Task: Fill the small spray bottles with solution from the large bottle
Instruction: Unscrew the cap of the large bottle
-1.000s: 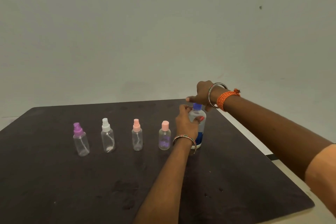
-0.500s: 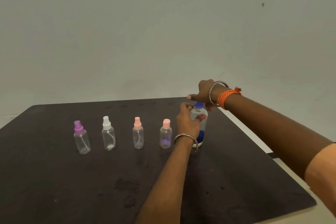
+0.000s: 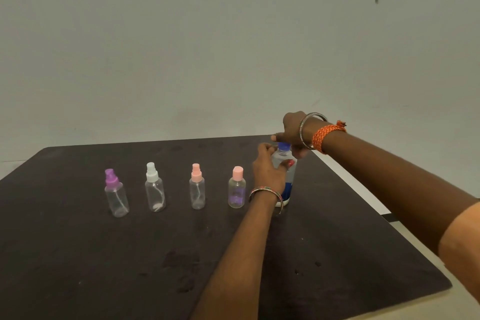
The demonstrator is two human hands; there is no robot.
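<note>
Four small spray bottles stand capped in a row on the dark desk [image 3: 78,254]: purple-topped [image 3: 116,193], white-topped [image 3: 154,188], pink-topped [image 3: 197,187] and a squat one with a pink cap [image 3: 237,188]. Just right of them stands the large bottle [image 3: 285,176], upright, with the left hand [image 3: 268,171] wrapped around its body. The right hand [image 3: 294,131] closes over the blue cap [image 3: 283,147], apparently twisting it, though the fingers hide the grip. If the left hand squeezes the soft wall as the cap loosens, solution could spurt out; a jerk sideways could knock over the nearest small bottle.
</note>
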